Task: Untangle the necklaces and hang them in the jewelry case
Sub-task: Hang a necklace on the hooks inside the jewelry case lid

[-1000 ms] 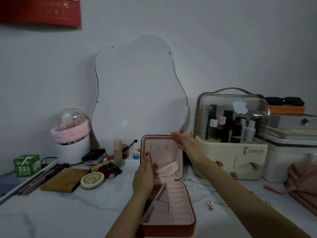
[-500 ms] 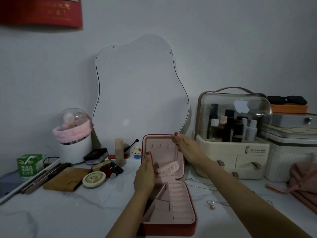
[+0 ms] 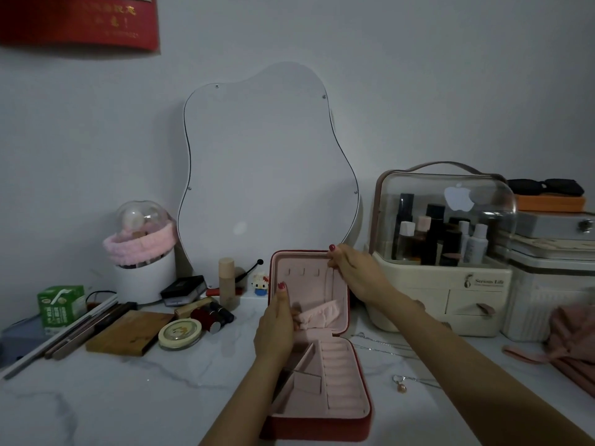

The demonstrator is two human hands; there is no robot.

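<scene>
Your right hand (image 3: pixel 351 272) has slid slightly along the lid top, pinching its corner; your left hand (image 3: pixel 275 323) holds the case (image 3: pixel 322 381) edge. The lid stands steady; necklaces (image 3: pixel 402 379) wait right on the surface (image 3: pixel 128 397).

In the lower centre of the frame a red jewelry case (image 3: pixel 322 397) stands open on the marble worktop (image 3: pixel 128 391). The left hand (image 3: pixel 277 329) holds the left edge of its upright lid, and the right hand (image 3: pixel 357 272) pinches the lid's upper right corner. Thin necklaces (image 3: pixel 405 379) lie on the worktop to the right of the case.
</scene>
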